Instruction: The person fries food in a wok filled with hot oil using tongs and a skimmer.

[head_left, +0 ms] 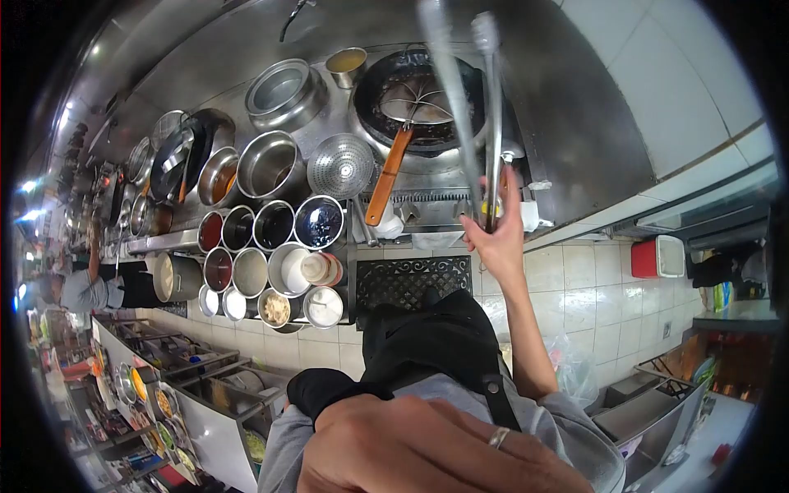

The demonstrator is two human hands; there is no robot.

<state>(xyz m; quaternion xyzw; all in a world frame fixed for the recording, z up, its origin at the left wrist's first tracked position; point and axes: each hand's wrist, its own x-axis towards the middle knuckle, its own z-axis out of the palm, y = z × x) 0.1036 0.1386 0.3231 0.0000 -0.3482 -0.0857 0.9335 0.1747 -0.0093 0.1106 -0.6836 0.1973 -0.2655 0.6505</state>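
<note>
"Head view: what is held?"

"Tongs, by the right hand; for the left hand, it cannot be told."

"And the risk?"

"The strainer left of the right hand could be knocked by the tongs, and liquid splashed from the wok ahead."

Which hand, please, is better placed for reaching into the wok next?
Probably the right hand: it holds the tongs and is nearer the wok. The left hand is farther back.
</note>
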